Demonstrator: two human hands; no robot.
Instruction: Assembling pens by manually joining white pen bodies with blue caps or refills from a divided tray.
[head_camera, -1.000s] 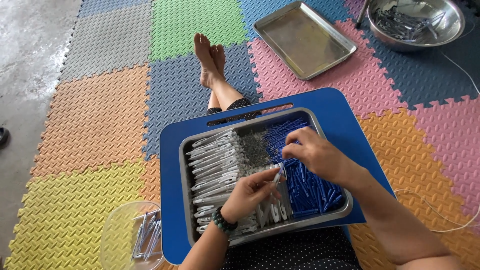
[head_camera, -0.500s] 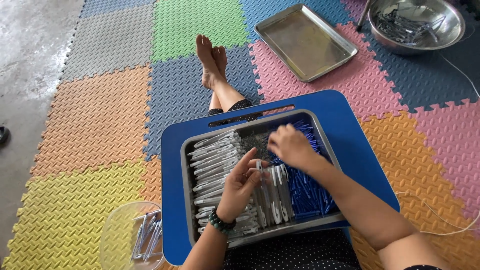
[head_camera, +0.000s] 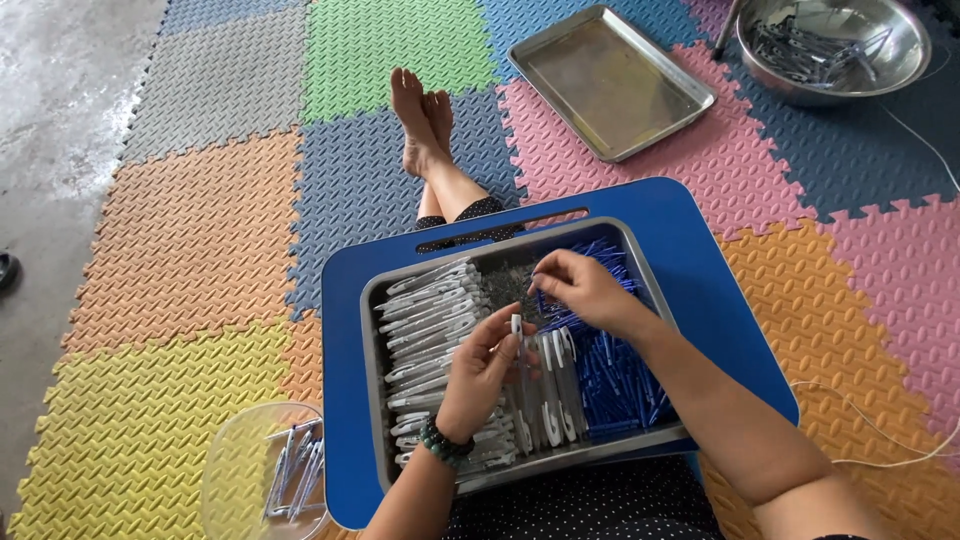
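Since half a second ago, right hand (head_camera: 585, 290) lifts off blue sticks (head_camera: 610, 370), pinching one. Left hand (head_camera: 485, 365) holds white clip (head_camera: 516, 326) upright for easy insertion, I reckon, inside metal tray (head_camera: 640, 262).

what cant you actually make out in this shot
Head view, the only one:
- What the left hand pinches: a small white piece, too small to identify.
- Whether the right hand has a blue stick in its grip; its fingers cover the spot.
- Dark bits in the steel tray between the white parts and blue sticks: too fine.
- Steel bowl: contents a tangled blur, rim cut by the top edge.
- Clear container: cut by the bottom edge.
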